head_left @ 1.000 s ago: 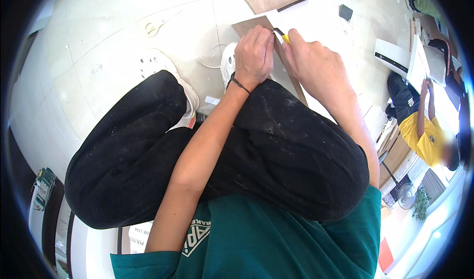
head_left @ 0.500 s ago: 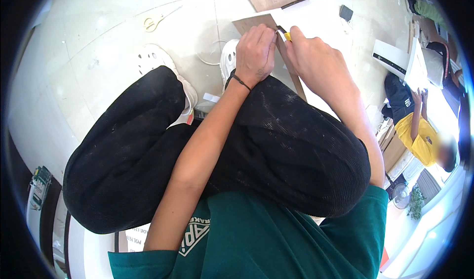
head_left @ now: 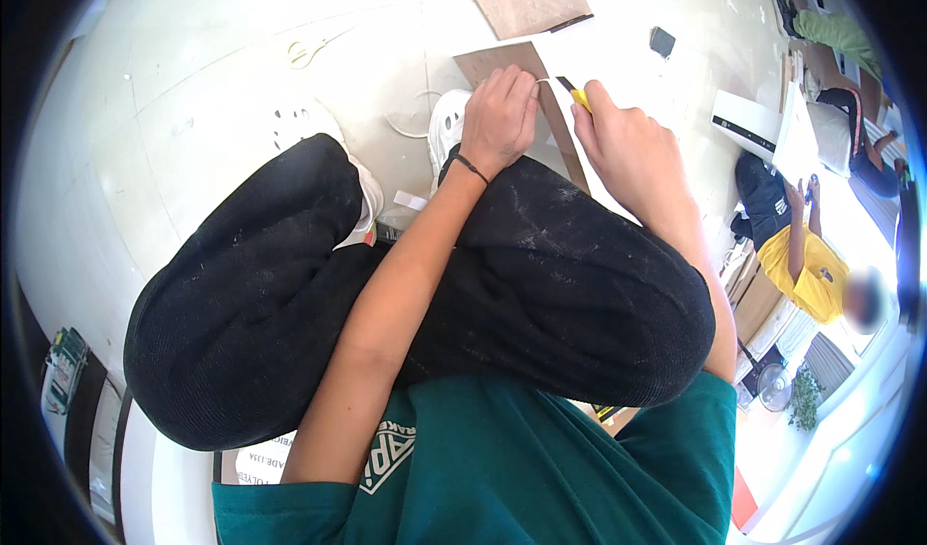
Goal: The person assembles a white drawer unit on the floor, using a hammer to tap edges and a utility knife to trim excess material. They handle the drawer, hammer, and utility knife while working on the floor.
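Note:
My left hand (head_left: 499, 115) is closed at the brown-edged panel (head_left: 521, 55), its fingertips pinched around one end of a thin white strip (head_left: 544, 80). The strip reaches from those fingers toward the dark blade of a yellow utility knife (head_left: 579, 98). My right hand (head_left: 632, 154) is wrapped around the knife's handle, a short way right of the left hand. Whether blade and strip touch is too small to tell. Below the hands, the panel lies partly behind my right knee.
A brown board (head_left: 526, 0) lies farther out on the pale tiled floor, with a small dark block (head_left: 661, 42) to its right. Yellow-handled scissors (head_left: 307, 53) lie at the left. At far right a person in a yellow shirt (head_left: 803, 270) handles a white panel (head_left: 797, 135).
My right hand and the knife have moved right, away from my left hand. The thin white strip now shows between them. My left hand stays at the panel.

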Demonstrator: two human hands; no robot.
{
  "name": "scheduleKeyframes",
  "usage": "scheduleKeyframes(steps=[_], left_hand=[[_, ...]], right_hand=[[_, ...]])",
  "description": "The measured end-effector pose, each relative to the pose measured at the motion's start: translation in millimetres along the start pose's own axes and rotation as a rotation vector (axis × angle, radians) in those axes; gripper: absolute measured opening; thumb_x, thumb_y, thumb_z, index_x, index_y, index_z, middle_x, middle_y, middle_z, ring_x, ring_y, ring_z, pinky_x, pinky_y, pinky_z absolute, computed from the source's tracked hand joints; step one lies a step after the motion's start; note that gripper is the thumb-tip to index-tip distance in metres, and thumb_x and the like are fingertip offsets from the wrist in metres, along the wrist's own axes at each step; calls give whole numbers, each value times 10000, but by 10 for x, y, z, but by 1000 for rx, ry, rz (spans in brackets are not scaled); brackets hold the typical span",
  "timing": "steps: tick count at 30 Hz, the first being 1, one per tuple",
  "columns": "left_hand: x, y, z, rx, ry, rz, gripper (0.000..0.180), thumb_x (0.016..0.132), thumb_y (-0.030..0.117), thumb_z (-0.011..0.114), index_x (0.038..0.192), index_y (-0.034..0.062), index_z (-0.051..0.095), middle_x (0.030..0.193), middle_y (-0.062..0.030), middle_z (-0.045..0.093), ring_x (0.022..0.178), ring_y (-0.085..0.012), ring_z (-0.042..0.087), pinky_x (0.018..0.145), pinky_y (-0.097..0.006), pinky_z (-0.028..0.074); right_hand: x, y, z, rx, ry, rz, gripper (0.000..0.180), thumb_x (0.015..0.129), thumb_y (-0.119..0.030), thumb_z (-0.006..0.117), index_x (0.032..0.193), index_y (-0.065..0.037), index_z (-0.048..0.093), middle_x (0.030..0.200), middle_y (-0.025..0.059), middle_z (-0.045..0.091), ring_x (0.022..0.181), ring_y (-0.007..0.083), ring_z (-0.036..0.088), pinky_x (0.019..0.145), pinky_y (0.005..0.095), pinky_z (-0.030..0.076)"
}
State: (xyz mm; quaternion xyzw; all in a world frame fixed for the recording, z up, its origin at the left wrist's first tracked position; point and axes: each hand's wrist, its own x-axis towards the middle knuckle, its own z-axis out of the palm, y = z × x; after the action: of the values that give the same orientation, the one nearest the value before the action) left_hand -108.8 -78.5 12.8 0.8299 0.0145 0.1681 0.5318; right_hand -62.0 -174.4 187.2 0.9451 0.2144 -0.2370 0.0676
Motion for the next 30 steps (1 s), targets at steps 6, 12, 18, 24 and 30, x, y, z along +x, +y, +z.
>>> scheduleKeyframes(steps=[6, 12, 18, 24, 30], left_hand=[[73, 67, -45, 1, 86, 31, 61, 877, 68, 568, 860, 23, 530, 818, -125, 521, 762, -334, 544, 654, -442, 447], [109, 55, -59, 25, 64, 113, 98, 905, 71, 575, 843, 10, 529, 791, -146, 515, 732, -344, 530, 643, -434, 433], [51, 37, -1, 70, 54, 115, 121, 903, 63, 589, 827, 9, 512, 784, -143, 509, 736, -333, 531, 644, -431, 433], [44, 34, 18, 61, 42, 104, 112, 906, 56, 583, 840, 9, 506, 782, -145, 503, 735, -334, 531, 648, -432, 436], [33, 17, 30, 59, 27, 97, 117, 900, 53, 588, 840, 9, 499, 790, -145, 500, 738, -336, 532, 650, -437, 441]], right_hand=[[-64, 23, 139, 42, 78, 10, 252, 1011, -292, 504, 1009, -45, 554, 650, 208, 658, 646, 407, 687, 585, 497, 542], [17, 37, 156, 37, 106, -44, 251, 1013, -294, 510, 984, -47, 544, 638, 193, 653, 630, 399, 683, 563, 487, 538], [81, 40, 154, 6, 89, -69, 245, 1019, -294, 506, 983, -55, 545, 636, 182, 652, 629, 383, 685, 563, 462, 541], [104, 57, 165, -20, 85, -95, 251, 1017, -278, 511, 959, -39, 560, 604, 162, 649, 592, 358, 689, 527, 429, 552], [78, 24, 144, -46, 76, -94, 243, 1011, -266, 521, 954, -32, 557, 621, 175, 656, 609, 365, 693, 537, 434, 557]])
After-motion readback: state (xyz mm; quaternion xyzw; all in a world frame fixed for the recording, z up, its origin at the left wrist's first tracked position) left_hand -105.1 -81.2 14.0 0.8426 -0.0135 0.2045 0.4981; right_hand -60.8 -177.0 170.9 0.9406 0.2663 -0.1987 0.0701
